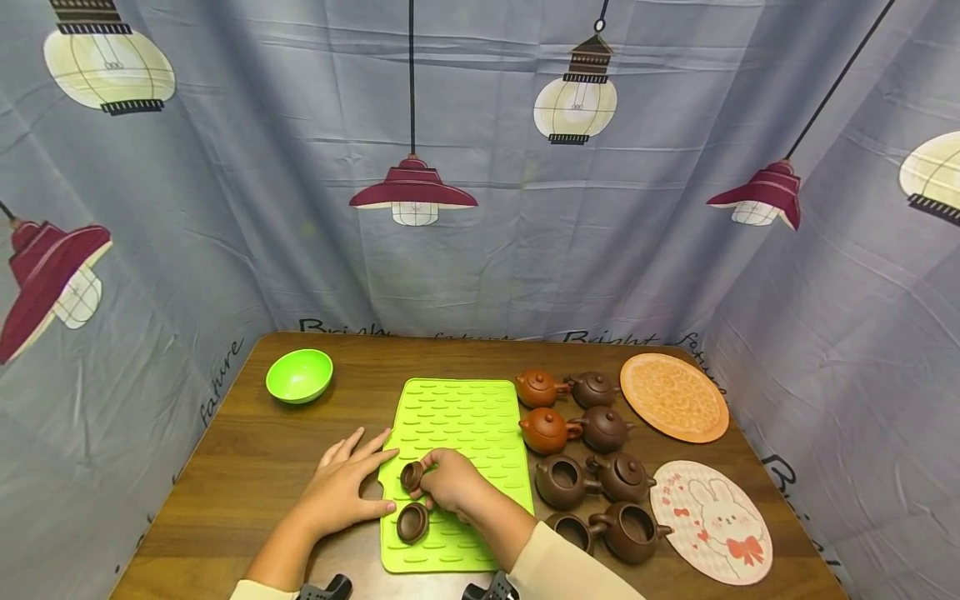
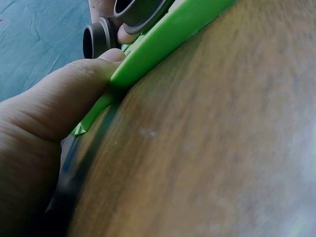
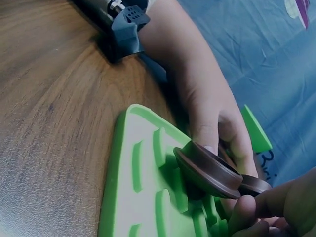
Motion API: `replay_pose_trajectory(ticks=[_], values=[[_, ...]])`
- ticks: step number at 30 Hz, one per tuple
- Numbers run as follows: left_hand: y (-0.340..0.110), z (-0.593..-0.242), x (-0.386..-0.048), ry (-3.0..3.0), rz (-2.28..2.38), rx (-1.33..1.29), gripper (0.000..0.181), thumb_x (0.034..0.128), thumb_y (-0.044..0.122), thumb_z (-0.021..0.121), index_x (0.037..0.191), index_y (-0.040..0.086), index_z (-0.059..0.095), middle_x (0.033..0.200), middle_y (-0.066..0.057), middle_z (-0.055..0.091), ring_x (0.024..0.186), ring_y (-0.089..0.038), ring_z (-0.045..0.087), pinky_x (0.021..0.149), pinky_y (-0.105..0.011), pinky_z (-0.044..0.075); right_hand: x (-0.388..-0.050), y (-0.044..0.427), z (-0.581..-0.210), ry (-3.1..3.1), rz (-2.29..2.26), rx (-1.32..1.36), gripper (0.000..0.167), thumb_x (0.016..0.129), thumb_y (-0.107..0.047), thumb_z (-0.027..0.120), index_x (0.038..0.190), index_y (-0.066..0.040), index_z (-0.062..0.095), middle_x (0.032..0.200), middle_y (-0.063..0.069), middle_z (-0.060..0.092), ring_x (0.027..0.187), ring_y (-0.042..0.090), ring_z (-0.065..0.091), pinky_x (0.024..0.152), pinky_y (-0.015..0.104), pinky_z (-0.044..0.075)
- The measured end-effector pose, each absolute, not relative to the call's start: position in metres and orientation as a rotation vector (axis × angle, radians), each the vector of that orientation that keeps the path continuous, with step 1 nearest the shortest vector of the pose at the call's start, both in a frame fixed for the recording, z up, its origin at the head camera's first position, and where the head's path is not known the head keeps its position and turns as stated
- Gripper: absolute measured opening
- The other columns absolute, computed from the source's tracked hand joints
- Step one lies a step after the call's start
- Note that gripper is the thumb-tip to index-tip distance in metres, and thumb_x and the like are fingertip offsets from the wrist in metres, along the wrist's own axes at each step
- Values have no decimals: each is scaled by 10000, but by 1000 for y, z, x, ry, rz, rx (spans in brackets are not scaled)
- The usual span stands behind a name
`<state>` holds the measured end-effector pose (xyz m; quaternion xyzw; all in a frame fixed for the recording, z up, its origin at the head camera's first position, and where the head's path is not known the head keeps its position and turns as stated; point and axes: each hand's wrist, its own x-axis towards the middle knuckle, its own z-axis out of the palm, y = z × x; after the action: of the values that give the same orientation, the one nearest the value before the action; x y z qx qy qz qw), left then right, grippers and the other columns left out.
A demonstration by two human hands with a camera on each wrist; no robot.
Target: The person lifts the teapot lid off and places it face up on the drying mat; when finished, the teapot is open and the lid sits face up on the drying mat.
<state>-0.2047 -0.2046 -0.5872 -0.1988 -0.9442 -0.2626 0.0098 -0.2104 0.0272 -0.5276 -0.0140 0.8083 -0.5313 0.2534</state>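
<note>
On the green mat (image 1: pixel 472 417) two small dark brown lids show their hollow undersides. My right hand (image 1: pixel 453 483) pinches the farther lid (image 1: pixel 411 476) by its edge, and the nearer lid (image 1: pixel 412 523) lies just in front of it. My left hand (image 1: pixel 341 492) is spread at the mat's left side, thumb and fingertips on the edge. In the left wrist view the left thumb (image 2: pixel 74 94) presses the mat's rim. The right wrist view shows the nearer lid (image 3: pixel 207 170) large, with the right fingers (image 3: pixel 271 207) at the other lid (image 3: pixel 254 185).
A green bowl (image 1: pixel 299 376) stands at the back left. Right of the mat are several teapots, orange-brown (image 1: pixel 546 430) and dark brown (image 1: pixel 622 477), some without lids (image 1: pixel 632 532). Farther right lie an orange round mat (image 1: pixel 673 397) and a rabbit-print round mat (image 1: pixel 711 522).
</note>
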Motion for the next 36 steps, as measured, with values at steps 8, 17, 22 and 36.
replay_pose_trajectory(ticks=[8,17,22,36], values=[[-204,-588,-204,-3018,-764,-606,909,794,823,684,1552,345,528,1721,116,292,1611,-381,178,1256,-650,69,-211,31,-525,2172,-1409,-44,76,1029,-32,612,1065,-81,657,784,59,759,554,118,598,506,214,431],[-202,-591,-203,-3013,-718,-600,900,800,819,682,1550,347,526,1726,108,283,1607,-383,192,1252,-649,85,-212,41,-517,2163,-1371,-100,179,1009,14,591,1165,-6,677,809,101,753,570,142,611,505,219,478],[-202,-590,-205,-2991,-686,-604,890,801,804,695,1545,343,532,1723,100,296,1599,-388,212,1247,-655,99,-213,46,-507,2166,-1358,-132,267,996,28,590,1251,23,669,843,126,748,571,156,609,510,237,485],[-203,-586,-205,-3016,-687,-601,885,811,776,709,1562,353,508,1733,106,262,1610,-371,184,1253,-650,77,-217,103,-483,2242,-1402,-299,333,1041,-36,553,1358,45,616,1055,201,742,835,345,712,657,390,561]])
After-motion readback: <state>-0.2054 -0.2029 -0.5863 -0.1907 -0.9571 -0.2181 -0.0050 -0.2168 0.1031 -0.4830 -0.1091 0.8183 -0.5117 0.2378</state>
